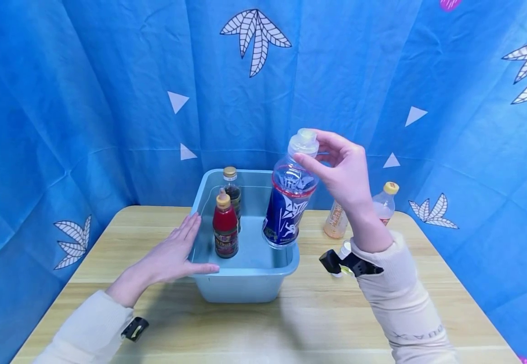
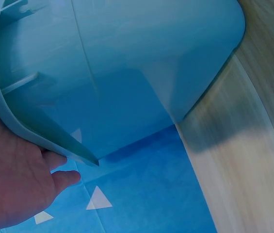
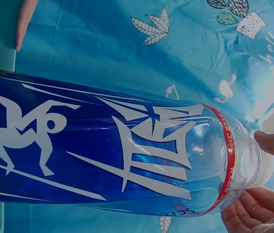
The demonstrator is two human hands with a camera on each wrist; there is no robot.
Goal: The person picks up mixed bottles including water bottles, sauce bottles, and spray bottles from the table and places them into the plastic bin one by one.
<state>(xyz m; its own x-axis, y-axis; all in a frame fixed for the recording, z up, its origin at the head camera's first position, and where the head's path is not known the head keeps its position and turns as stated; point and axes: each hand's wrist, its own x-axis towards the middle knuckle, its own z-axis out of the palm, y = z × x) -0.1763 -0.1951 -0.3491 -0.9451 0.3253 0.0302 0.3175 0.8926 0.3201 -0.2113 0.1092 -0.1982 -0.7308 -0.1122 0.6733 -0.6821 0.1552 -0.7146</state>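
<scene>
One right hand [image 1: 341, 164], one blue bottle [image 1: 289, 205], one tub [image 1: 238, 289].
From my station I see the right hand pinching the blue bottle's translucent top between thumb and fingers; its clear, rounded shoulder, red band and slick label with angular white lettering hang tilted at the tub's right side, though I can't tell whether the base touches the tub's floor. The left hand [image 1: 172, 253] lies with straight fingers along the tub's smooth left rim, thumb spread toward the front. Inside the round-cornered tub stand a glossy red bottle [image 1: 225, 226] and a dark bottle [image 1: 233, 191]. The tub sits on a wood-grained table [image 1: 331, 323] before a creased blue curtain [image 1: 145, 76].
</scene>
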